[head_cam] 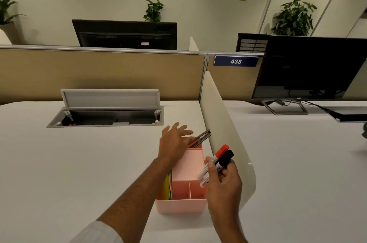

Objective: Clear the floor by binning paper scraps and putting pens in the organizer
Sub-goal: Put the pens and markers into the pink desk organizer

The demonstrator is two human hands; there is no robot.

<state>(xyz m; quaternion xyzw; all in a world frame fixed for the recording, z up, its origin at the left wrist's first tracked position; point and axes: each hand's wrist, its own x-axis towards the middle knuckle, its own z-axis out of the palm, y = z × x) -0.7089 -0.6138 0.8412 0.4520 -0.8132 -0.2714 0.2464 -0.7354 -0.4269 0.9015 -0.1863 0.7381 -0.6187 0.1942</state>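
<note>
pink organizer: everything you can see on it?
Pink organizer: plastic-looking open-top rectangular box, upright on the white desk beside the cream divider. Inner walls form compartments: bright sheets along the left, dark pens leaning out at the far end under the left hand, near ones apparently empty. The right hand holds two markers over its right rim.

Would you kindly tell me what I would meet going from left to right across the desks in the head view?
Open cable hatch → left hand → right hand gripping two markers → monitor on its stand.

Right hand point(224, 185) grips two markers point(218, 161) beside the pink organizer point(180, 206), left hand point(174, 143) splayed.
</note>
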